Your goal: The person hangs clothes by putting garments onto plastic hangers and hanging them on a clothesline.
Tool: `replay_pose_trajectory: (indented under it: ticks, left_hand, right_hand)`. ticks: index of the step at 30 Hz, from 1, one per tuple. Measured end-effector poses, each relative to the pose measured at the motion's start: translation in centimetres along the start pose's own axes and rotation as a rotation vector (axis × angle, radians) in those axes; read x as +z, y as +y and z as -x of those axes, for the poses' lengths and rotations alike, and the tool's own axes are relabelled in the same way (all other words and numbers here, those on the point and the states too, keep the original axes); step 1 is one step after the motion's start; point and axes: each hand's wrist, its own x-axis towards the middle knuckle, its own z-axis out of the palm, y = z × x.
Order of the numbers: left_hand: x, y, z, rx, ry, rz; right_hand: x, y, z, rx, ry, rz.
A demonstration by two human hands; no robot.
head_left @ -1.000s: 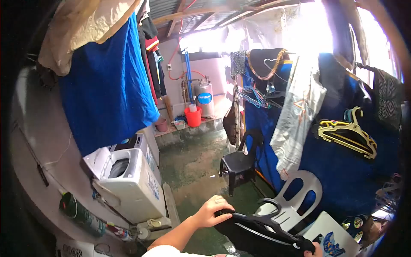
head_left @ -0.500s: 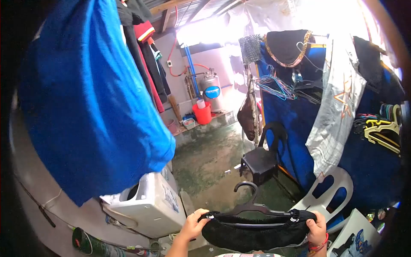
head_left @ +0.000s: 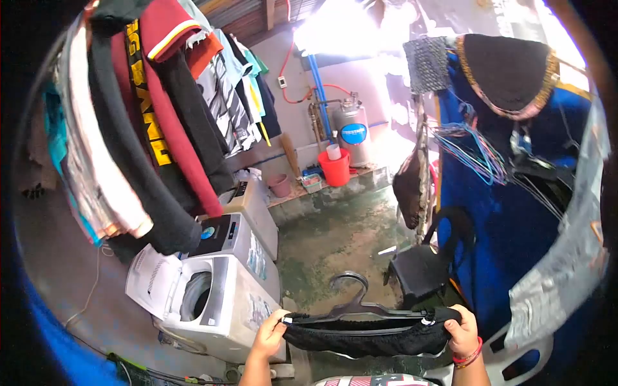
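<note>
A black garment [head_left: 367, 344] hangs stretched on a dark plastic hanger [head_left: 364, 313] low in front of me, its hook pointing up. My left hand [head_left: 268, 333] is closed on the garment's left end, near a small white piece at the hanger's tip. At the right end, my right hand [head_left: 463, 331] pinches the black cloth, thumb in front; a red band circles that wrist. Between my hands the upper edge gapes slightly, showing the hanger's bar inside. The garment's exact kind is unclear.
Left stands a washing machine [head_left: 238, 296] with its lid raised, beneath a row of hanging clothes [head_left: 174, 116]. A black chair [head_left: 421, 273] and a white chair [head_left: 534, 360] are on the right. Wire hangers [head_left: 473, 151] hang by a blue sheet [head_left: 470, 238]. A red bucket [head_left: 335, 168] is behind.
My view has turned and moved forward past the blue cloth, uncovering the hanging clothes and machines. Both hands still hold the garment and hanger, now slightly further left in view.
</note>
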Motion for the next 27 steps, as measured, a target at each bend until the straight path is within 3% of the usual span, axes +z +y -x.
replay_pose_trajectory:
  ticks: [2, 6, 9, 12, 19, 21, 23, 25, 27]
  left_hand:
    - [-0.7, -2.3, -2.0, 0.019, 0.049, -0.026]
    - [-2.5, -5.8, -6.0, -0.32, 0.133, 0.012]
    - [-4.0, -10.4, -10.4, -0.359, 0.119, 0.071]
    - [-5.5, -16.8, -16.6, -0.28, 0.175, 0.128]
    - [-8.0, -22.7, -33.4, -0.22, 0.075, 0.093]
    - [-8.2, -24.0, -37.9, -0.127, 0.07, 0.011]
    - [-8.4, -25.9, -42.0, -0.188, 0.057, 0.047]
    - [-8.3, -29.1, -45.5, -0.3, 0.065, 0.034]
    - [-7.9, -30.9, -49.0, -0.21, 0.079, 0.05]
  right_hand:
    - [0.6, 2.2, -4.8, 0.02, -0.026, -0.037]
    - [3.1, 6.3, -14.5, 0.018, -0.087, -0.041]
    - [5.8, 9.8, -20.7, 0.119, -0.114, -0.103]
    - [8.3, 11.8, -27.0, 0.026, -0.113, -0.091]
    - [10.3, 14.7, -38.7, -0.031, 0.041, 0.007]
    - [11.7, 17.6, -41.5, -0.082, 0.299, -0.071]
    - [9.8, 17.3, -45.9, 0.09, -0.069, 0.101]
    - [10.7, 19.8, -51.1, 0.042, 0.025, -0.047]
    - [10.0, 24.2, -56.0, 0.042, 0.071, -0.022]
